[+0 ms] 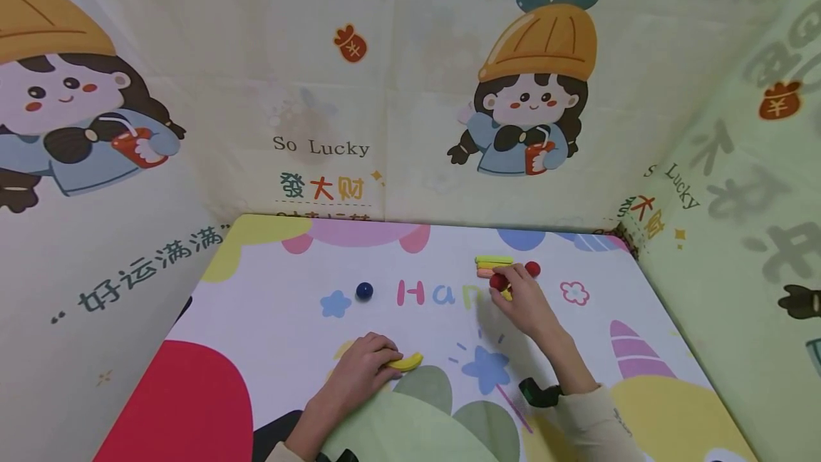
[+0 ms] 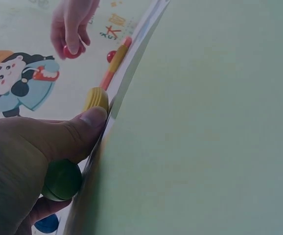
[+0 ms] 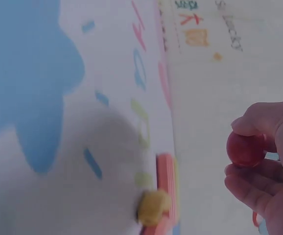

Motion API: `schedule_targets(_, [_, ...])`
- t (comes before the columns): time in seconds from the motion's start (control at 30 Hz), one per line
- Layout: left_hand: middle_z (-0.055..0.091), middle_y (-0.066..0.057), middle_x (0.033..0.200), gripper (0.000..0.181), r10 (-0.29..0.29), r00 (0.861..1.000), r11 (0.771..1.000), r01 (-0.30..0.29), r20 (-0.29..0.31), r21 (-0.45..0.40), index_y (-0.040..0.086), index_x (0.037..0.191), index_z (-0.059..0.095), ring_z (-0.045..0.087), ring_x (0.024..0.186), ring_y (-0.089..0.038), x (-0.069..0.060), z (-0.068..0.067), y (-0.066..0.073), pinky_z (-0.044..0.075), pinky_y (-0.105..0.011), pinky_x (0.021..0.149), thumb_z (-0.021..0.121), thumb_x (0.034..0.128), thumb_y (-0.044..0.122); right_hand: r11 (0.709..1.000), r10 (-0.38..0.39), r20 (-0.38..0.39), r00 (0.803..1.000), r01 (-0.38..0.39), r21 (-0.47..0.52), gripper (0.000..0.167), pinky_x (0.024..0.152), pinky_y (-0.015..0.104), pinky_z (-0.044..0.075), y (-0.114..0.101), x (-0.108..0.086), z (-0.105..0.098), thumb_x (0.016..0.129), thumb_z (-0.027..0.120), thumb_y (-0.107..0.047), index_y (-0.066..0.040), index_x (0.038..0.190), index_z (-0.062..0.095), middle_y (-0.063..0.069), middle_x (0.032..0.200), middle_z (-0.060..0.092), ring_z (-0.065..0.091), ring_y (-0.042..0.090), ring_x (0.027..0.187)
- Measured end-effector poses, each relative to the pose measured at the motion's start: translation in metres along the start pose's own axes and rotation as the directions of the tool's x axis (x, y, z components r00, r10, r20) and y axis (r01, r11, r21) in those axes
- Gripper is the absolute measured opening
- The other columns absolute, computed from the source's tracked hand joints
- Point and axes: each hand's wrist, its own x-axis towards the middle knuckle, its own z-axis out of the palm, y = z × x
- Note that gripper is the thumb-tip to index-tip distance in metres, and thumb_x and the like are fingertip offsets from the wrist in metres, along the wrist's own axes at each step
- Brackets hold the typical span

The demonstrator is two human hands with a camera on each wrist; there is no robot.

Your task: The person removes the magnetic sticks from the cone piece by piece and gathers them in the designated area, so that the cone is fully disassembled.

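Observation:
My left hand (image 1: 367, 369) rests low on the table, fingers curled. A yellow toy banana (image 1: 408, 362) sticks out between its thumb and forefinger. Under that palm, between thumb and fingers, is a green ball (image 2: 62, 180), hidden in the head view. Farther right, my right hand (image 1: 527, 305) pinches a red ball (image 3: 245, 148) between thumb and fingertips, raised over the table. Close behind that hand lie lime, yellow and pink sticks (image 1: 494, 260) side by side. A small yellow piece (image 3: 153, 208) sits by the pink stick (image 3: 166, 183), partly hidden by the hand in the head view.
A second red ball (image 1: 533, 269) lies right of the sticks. The dark blue ball (image 1: 364, 291) is left of the printed letters. Printed cloth walls (image 1: 410, 91) stand behind and beside the patterned table (image 1: 282, 319).

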Motion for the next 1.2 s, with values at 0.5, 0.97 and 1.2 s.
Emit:
schedule_targets(0.5, [0.069,0.009,0.103,0.023,-0.033,0.999,0.999,0.033,0.037,-0.004,0.017,0.107,0.078,0.059,0.099,-0.01,0.0,-0.002,0.0,0.053,-0.03,0.087,0.078,0.0874,0.03,0.984,0.175,-0.136,0.975,-0.177,0.0,0.044,0.086,0.054,0.058,0.063,0.01,-0.028,0.091,0.068,-0.011,0.009,0.129,0.056,0.028,0.118,0.056,0.06,0.039,0.1])
schedule_targets(0.97, [0.068,0.009,0.102,0.022,-0.006,1.0,1.0,0.006,0.008,-0.003,0.017,0.106,0.078,0.059,0.098,-0.01,0.001,-0.001,-0.002,0.052,-0.029,0.086,0.078,0.0866,0.029,0.927,0.369,-0.091,0.925,-0.374,-0.042,0.046,0.094,0.054,0.052,0.1,0.011,-0.019,0.094,0.062,-0.014,0.011,0.131,0.053,0.032,0.122,0.054,0.053,0.041,0.107])
schedule_targets(1.2, [0.068,0.008,0.1,0.021,0.022,0.999,1.0,-0.022,-0.036,-0.002,0.017,0.103,0.079,0.059,0.095,-0.01,0.0,-0.001,-0.001,0.052,-0.028,0.082,0.08,0.0845,0.026,0.913,0.406,-0.057,0.912,-0.408,-0.024,0.046,0.098,0.056,0.051,0.11,0.011,-0.012,0.094,0.063,-0.013,0.011,0.131,0.052,0.033,0.123,0.054,0.054,0.043,0.109])
